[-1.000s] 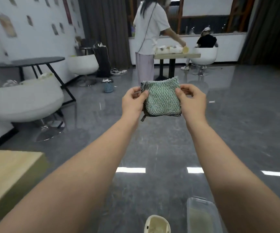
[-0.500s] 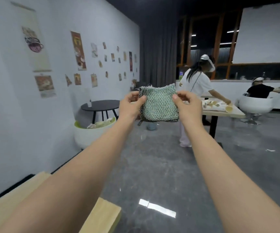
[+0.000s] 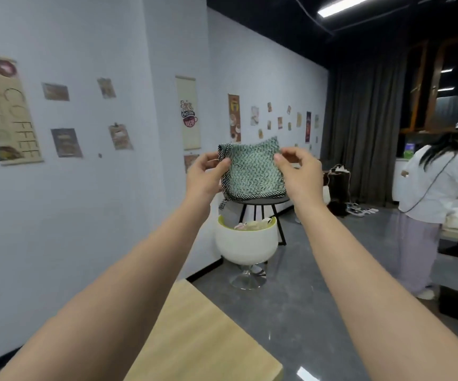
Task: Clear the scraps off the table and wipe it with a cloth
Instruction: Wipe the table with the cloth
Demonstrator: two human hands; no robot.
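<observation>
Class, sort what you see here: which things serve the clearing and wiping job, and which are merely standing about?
For the job:
green woven cloth with checked edge, pinched by left hand and right hand
light wooden table

Standing about:
white bowl-shaped chair
round dark side table
coffee posters on the wall
dark curtain

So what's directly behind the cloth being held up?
Behind the cloth, pinched by both hands, left and right, a dark round table shows its front edge and legs. The cloth hides most of its top.
</observation>
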